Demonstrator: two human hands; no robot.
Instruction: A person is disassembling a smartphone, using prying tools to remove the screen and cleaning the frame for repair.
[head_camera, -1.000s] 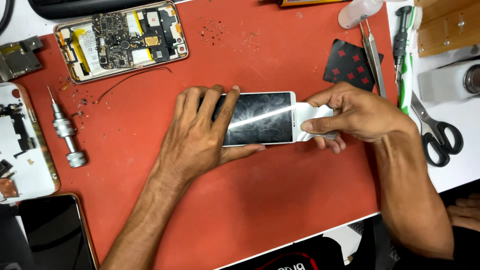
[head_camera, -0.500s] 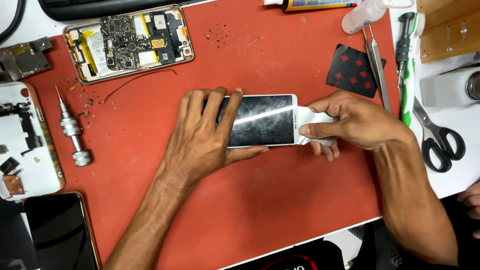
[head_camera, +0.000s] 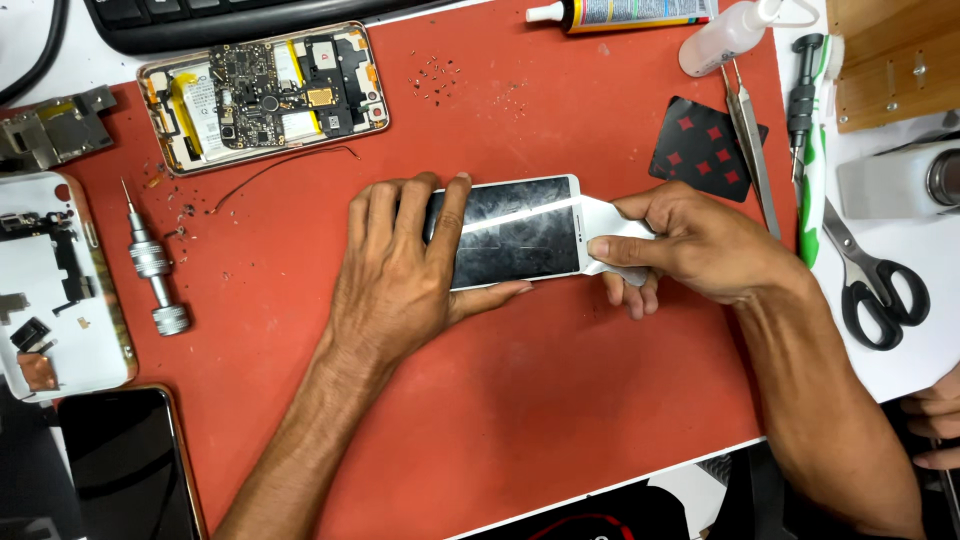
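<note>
Two hands worked on one thing: a white-framed phone screen (head_camera: 515, 232) that lay flat on the red mat (head_camera: 560, 400), its long axis running left to right across the person's front. The left hand (head_camera: 400, 285) pressed down on the screen's left half, fingers spread flat over the glass and the thumb along its near edge, so that grip was open and bearing down, not pinching. The right hand (head_camera: 690, 245) met the screen's right short end, thumb and fingers pressed together on a flat white pry tool (head_camera: 610, 235) whose tip touched that end. From this grip the screen lay straight to the left, in line with the tool. Beyond the screen's far edge lay an opened phone body (head_camera: 262, 92). To its right lay a dark card (head_camera: 705, 145) and tweezers (head_camera: 750, 140).
</note>
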